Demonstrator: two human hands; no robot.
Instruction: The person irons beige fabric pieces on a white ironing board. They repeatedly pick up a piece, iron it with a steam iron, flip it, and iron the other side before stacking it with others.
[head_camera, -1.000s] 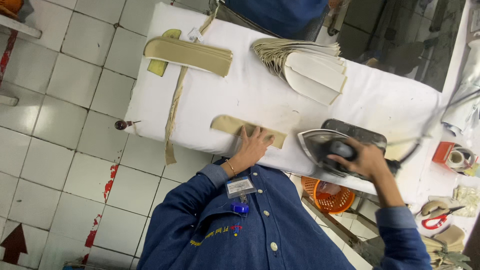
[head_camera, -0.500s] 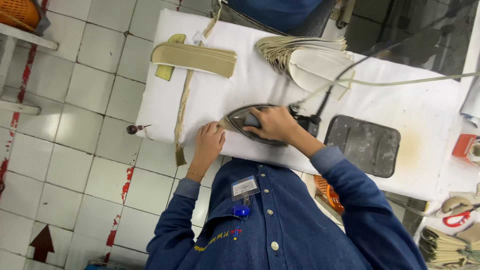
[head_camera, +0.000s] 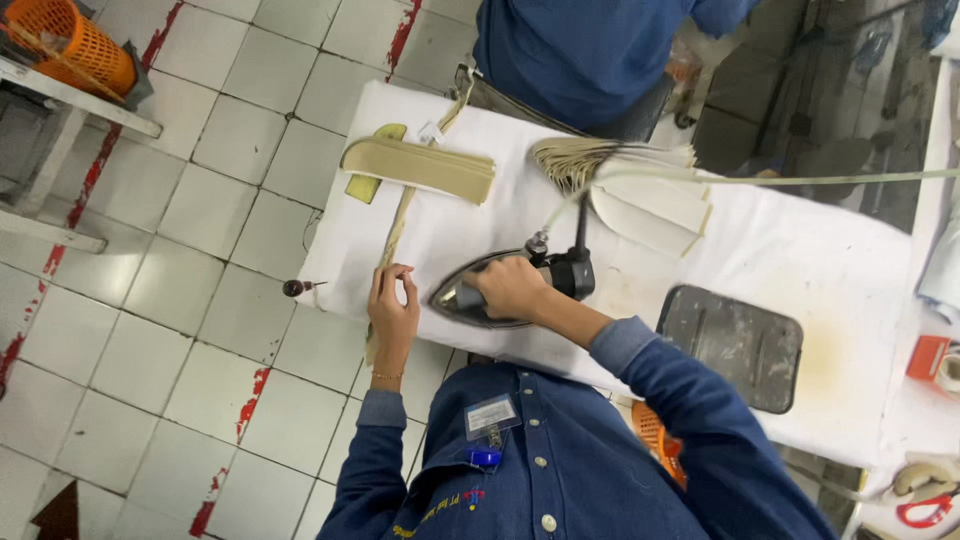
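While right hand (head_camera: 510, 287) grips iron (head_camera: 470, 295), left hand (head_camera: 392, 308) flat on cloth strip (head_camera: 392, 235)

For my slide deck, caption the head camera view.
Right hand presses iron on white padded table; left hand flat beside it.

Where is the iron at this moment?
In the head view, the iron lies on the white pressing table near its front edge, under the right hand, beside the left hand.
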